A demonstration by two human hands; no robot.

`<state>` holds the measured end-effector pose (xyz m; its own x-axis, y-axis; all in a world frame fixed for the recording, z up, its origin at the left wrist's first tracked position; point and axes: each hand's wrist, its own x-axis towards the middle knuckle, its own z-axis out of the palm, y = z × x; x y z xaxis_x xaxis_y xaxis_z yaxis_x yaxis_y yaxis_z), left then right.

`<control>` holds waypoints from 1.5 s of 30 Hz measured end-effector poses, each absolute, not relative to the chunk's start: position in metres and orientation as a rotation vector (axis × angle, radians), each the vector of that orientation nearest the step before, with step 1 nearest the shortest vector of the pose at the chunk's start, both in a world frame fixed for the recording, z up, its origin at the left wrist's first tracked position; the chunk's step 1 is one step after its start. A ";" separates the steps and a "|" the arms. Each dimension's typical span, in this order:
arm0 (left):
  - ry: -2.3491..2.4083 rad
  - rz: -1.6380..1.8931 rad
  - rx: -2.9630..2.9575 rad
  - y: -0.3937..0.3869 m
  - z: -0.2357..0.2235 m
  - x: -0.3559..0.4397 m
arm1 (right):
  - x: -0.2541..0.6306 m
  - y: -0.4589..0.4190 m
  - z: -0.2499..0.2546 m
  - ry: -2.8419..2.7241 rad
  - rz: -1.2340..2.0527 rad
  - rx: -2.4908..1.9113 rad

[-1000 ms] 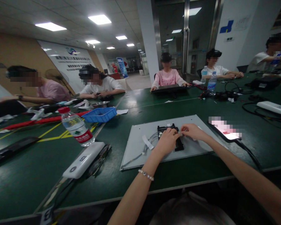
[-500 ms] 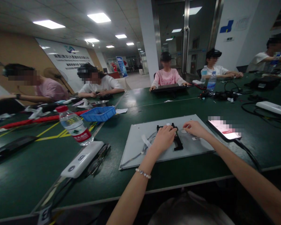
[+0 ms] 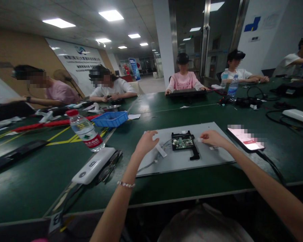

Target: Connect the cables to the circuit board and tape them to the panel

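Note:
A grey flat panel (image 3: 207, 161) lies on the table in front of me. On it sits a black plastic frame (image 3: 195, 154) with a green circuit board (image 3: 183, 142) in it. My left hand (image 3: 146, 144) hovers over the panel's left part, fingers bent and apart, holding nothing I can see. Grey cables (image 3: 151, 163) and a white strip (image 3: 161, 150) are just below it. To the right of the board, my right hand (image 3: 212, 138) pinches a small translucent piece (image 3: 198, 140), possibly tape. A small label (image 3: 213, 148) is on the panel under that hand.
Left of the panel are a water bottle (image 3: 87, 134), a white power bank (image 3: 94, 166), folded glasses (image 3: 109, 168) and a blue bin (image 3: 110, 119). A lit phone (image 3: 246, 139) with a cable lies at the right. Several people sit around the green table (image 3: 161, 109).
My left hand has moved off the circuit board to the left, uncovering it. My right hand stays beside the board with its fingers pinched. The view has shifted slightly.

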<state>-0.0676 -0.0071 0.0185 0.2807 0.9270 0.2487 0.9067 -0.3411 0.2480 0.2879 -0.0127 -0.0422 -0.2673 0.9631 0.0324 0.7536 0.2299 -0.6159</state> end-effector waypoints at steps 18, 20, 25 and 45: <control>1.691 0.359 2.401 0.001 0.015 -0.091 | 0.291 -0.013 -0.040 -2.061 0.612 -1.597; 1.801 0.325 2.413 0.002 0.021 -0.095 | 0.292 -0.014 -0.040 -2.056 0.605 -1.604; 1.991 0.167 2.369 0.007 0.018 -0.101 | 0.294 -0.013 -0.040 -2.045 0.649 -1.590; 1.069 0.692 2.711 -0.018 0.019 0.056 | 0.279 -0.025 -0.024 -1.884 1.127 -1.391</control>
